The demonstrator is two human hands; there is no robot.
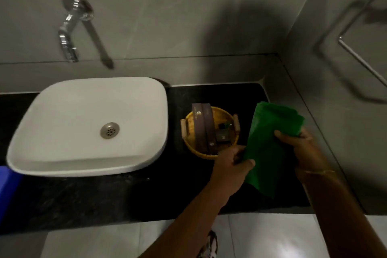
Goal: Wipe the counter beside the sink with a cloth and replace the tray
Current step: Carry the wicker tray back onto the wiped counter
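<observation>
A green cloth (pixel 270 138) is held up above the black counter (pixel 104 195), right of the sink. My left hand (pixel 232 165) pinches its lower left edge with thumb on top. My right hand (pixel 303 148) grips its right side near the top. Just left of the cloth a round yellow woven tray (pixel 189 119) with two small handles stands on the counter. It holds brown boxes and a small dark item. My left hand hides part of the tray's front rim.
A white basin (pixel 88 125) sits on the counter at left, under a chrome wall tap (pixel 69 33). Grey walls close in behind and at right, where a metal towel rail (pixel 360 58) is fixed. A blue object (pixel 8 190) shows at the left edge.
</observation>
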